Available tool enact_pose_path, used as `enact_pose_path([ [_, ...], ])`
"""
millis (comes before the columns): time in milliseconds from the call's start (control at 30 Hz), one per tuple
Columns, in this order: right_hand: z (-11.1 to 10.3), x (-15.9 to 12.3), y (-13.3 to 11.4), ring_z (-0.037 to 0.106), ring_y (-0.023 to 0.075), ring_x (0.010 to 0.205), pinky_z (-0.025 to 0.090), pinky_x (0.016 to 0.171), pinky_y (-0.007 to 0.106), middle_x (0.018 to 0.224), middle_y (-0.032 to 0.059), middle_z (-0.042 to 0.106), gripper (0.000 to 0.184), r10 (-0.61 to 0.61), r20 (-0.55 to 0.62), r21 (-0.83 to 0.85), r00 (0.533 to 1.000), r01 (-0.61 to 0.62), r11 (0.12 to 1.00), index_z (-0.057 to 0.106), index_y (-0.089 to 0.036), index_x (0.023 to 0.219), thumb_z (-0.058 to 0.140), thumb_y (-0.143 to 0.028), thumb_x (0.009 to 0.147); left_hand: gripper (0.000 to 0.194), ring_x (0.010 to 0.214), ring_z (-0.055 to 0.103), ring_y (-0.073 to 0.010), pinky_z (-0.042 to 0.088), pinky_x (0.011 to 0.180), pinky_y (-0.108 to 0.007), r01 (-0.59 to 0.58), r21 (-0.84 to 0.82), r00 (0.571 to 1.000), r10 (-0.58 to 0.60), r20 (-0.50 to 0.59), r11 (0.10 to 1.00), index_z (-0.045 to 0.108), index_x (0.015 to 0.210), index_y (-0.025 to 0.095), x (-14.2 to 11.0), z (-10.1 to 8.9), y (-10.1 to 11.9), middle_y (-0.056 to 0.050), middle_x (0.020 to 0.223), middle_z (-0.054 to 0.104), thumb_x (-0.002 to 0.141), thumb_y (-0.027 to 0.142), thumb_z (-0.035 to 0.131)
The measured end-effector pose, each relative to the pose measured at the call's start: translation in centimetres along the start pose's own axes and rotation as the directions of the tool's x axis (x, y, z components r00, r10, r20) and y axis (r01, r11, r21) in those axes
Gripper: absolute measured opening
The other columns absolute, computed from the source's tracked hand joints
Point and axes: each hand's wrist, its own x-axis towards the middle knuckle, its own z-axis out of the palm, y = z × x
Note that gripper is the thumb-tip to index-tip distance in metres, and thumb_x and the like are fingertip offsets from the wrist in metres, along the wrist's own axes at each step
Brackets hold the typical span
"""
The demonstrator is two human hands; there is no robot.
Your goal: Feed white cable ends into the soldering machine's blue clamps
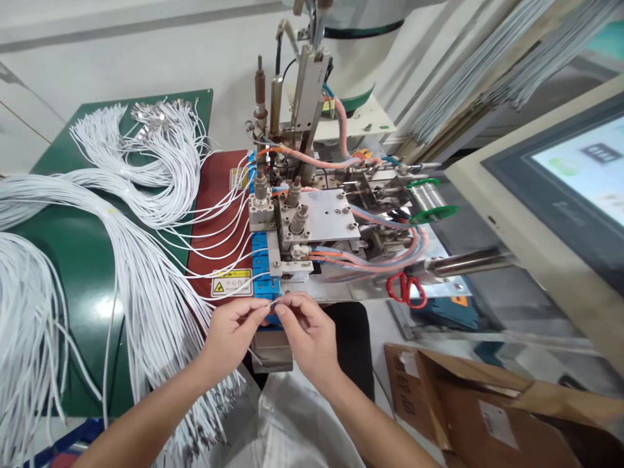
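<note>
In front of the machine's near end, my left hand (236, 331) and my right hand (309, 331) meet fingertip to fingertip. Both pinch the thin end of a white cable (259, 356), whose tail hangs below the left hand; the fingers hide most of the tip. Just beyond them is a row of blue holders (266, 286). Several white cables (229, 266) run from the left into these holders. A metal machine (316, 214) with cylinders and bolted plates stands over the row. To the left, a thick bundle of white cables (141, 286) drapes off the table toward my left forearm.
More cable bundles (170, 169) lie on the green table (92, 260). Right of the machine are a solder wire spool (431, 200), red-handled scissors (407, 290) and a tilted screen (575, 162). An open cardboard box (468, 403) stands at lower right. A warning label (231, 284) marks the red plate (209, 221).
</note>
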Motion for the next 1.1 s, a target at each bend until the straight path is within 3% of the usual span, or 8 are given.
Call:
enact_pose_path([
  [167,-0.1,0.4,0.1,0.055,0.0144,0.068,0.045,0.062,0.026,0.07,0.001,0.056,0.008,-0.008,0.066,0.007,0.998,0.008,1.0,0.06,-0.019,0.07,0.057,-0.019,0.077,0.015,0.076,0.064,-0.0142,0.051,0.071,-0.022,-0.027,0.025,1.0,0.028,-0.01,0.999,0.071,0.083,0.018,0.0,0.0,-0.1,-0.002,0.082,0.071,0.077,0.023,0.058],
  [400,0.4,0.1,0.2,0.051,0.0129,0.062,0.043,0.057,0.025,0.068,0.0002,0.051,0.011,-0.045,0.04,-0.058,0.998,0.048,0.997,0.054,-0.018,0.068,0.054,-0.018,0.078,0.016,0.075,0.065,-0.0164,0.053,0.071,-0.025,0.009,-0.022,1.0,-0.008,0.021,1.0,0.071,0.082,0.015,0.1,-0.2,0.1,-0.005,0.081,0.072,0.074,0.021,0.059],
  [533,0.4,0.0,0.2,0.049,0.0122,0.061,0.042,0.056,0.025,0.067,0.0002,0.051,0.011,-0.128,0.046,-0.121,0.991,0.132,0.984,0.051,-0.018,0.068,0.052,-0.016,0.079,0.017,0.074,0.065,-0.0155,0.052,0.07,-0.024,0.031,-0.017,0.999,-0.031,0.036,0.999,0.071,0.082,0.016,-0.1,-0.2,-0.1,-0.003,0.079,0.071,0.077,0.024,0.057],
  [633,-0.4,0.8,-0.2,0.048,0.0117,0.059,0.04,0.054,0.023,0.067,0.0001,0.05,0.01,-0.189,0.178,-0.172,0.966,0.22,0.96,0.051,-0.018,0.069,0.051,-0.014,0.077,0.017,0.074,0.065,-0.0152,0.052,0.069,-0.023,0.0,0.027,1.0,0.0,0.014,1.0,0.071,0.083,0.016,-0.3,-0.2,-0.1,-0.003,0.079,0.071,0.078,0.024,0.056],
  [767,-2.1,2.3,-1.5,0.047,0.0121,0.059,0.038,0.053,0.023,0.066,0.0004,0.051,0.008,-0.193,0.413,-0.263,0.89,0.32,0.91,0.052,-0.018,0.069,0.051,-0.012,0.074,0.017,0.075,0.065,-0.0149,0.051,0.07,-0.024,-0.091,0.158,0.995,0.083,0.056,0.983,0.072,0.085,0.02,-0.2,-0.4,0.0,-0.002,0.082,0.072,0.079,0.022,0.056],
  [867,-2.7,3.0,-2.2,0.048,0.0136,0.063,0.039,0.056,0.025,0.066,0.0011,0.053,0.009,-0.199,0.487,-0.284,0.851,0.369,0.885,0.054,-0.018,0.068,0.051,-0.012,0.074,0.016,0.077,0.064,-0.0152,0.05,0.073,-0.025,-0.144,0.249,0.987,0.122,0.103,0.958,0.072,0.082,0.021,-0.1,-0.6,0.2,-0.002,0.082,0.072,0.077,0.019,0.057],
  [933,-2.5,2.9,-2.2,0.049,0.0137,0.063,0.04,0.057,0.025,0.066,0.0014,0.054,0.01,-0.186,0.447,-0.262,0.875,0.326,0.908,0.056,-0.018,0.068,0.052,-0.013,0.075,0.013,0.075,0.064,-0.0157,0.051,0.073,-0.026,-0.133,0.236,0.99,0.117,0.077,0.963,0.071,0.078,0.019,0.0,-0.6,0.3,-0.003,0.08,0.071,0.075,0.018,0.059],
  [1100,-0.8,1.5,-0.4,0.053,0.0138,0.061,0.042,0.054,0.025,0.065,0.0019,0.057,0.011,-0.029,0.196,-0.031,0.98,0.036,0.999,0.059,-0.017,0.065,0.058,-0.021,0.076,0.011,0.061,0.062,-0.0137,0.051,0.059,-0.023,0.055,-0.001,0.998,-0.055,-0.031,0.998,0.065,0.075,0.013,0.0,-0.1,0.1,-0.003,0.068,0.067,0.071,0.023,0.062],
])
